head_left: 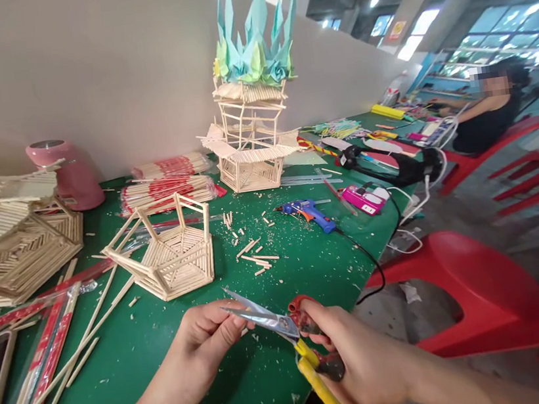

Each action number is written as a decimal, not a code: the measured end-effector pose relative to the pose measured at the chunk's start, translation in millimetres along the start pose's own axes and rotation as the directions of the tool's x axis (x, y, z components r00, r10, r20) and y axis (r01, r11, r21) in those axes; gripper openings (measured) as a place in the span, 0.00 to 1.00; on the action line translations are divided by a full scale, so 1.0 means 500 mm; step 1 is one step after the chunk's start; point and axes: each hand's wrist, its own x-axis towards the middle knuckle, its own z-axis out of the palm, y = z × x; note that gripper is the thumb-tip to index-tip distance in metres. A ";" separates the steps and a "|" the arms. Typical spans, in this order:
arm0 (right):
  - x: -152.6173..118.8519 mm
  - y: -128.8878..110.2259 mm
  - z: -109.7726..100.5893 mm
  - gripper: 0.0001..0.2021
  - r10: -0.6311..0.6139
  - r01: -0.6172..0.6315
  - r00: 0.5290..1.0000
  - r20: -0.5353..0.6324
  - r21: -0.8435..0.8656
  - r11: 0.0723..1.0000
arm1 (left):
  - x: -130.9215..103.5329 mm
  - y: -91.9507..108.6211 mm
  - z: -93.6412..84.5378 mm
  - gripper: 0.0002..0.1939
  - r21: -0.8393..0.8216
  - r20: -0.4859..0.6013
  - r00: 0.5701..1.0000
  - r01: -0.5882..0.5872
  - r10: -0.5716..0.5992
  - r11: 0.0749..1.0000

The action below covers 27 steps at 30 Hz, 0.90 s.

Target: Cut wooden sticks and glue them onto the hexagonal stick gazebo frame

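Observation:
Thumb and fingers of my left hand [213,342] are pinched together at the scissor tips. A pale bit of wooden stick [245,331] shows at those fingertips, mostly hidden. My right hand [353,350] is closed round the red handles of metal scissors [269,318], whose blades are parted and point left toward my left hand. A yellow-handled tool [317,381] shows below the scissors against my right hand; whether I grip it too, I cannot tell. Beyond my hands stands a hexagonal stick frame [179,267] with short posts, and cut stick pieces [259,256] lie beside it.
A blue glue gun [308,213] with a black cord lies on the green table [139,385]. Behind stands a stick tower [249,125] topped with paper shapes. Stick bundles [169,192], a pink container [67,175], and another stick model [11,242] are leftward. Red chairs [483,280] and a person are rightward.

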 end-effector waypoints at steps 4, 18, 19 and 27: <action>0.000 0.000 0.003 0.14 -0.002 0.002 1.000 -0.003 0.034 0.999 | -0.001 -0.006 -0.001 0.17 -0.030 -0.001 0.999 0.033 -0.034 0.999; 0.010 0.024 -0.005 0.13 0.107 -0.121 0.993 0.056 0.479 0.870 | -0.001 -0.009 -0.005 0.15 -0.218 0.023 0.996 0.086 -0.083 0.972; 0.009 0.024 -0.008 0.13 0.106 -0.110 0.994 0.035 0.474 0.874 | 0.001 -0.008 -0.004 0.15 -0.252 0.012 0.996 0.091 -0.091 0.964; -0.011 0.021 0.000 0.20 0.104 -0.099 0.992 -0.067 0.075 0.992 | 0.005 -0.015 -0.004 0.14 -0.313 -0.005 0.995 0.090 -0.096 0.945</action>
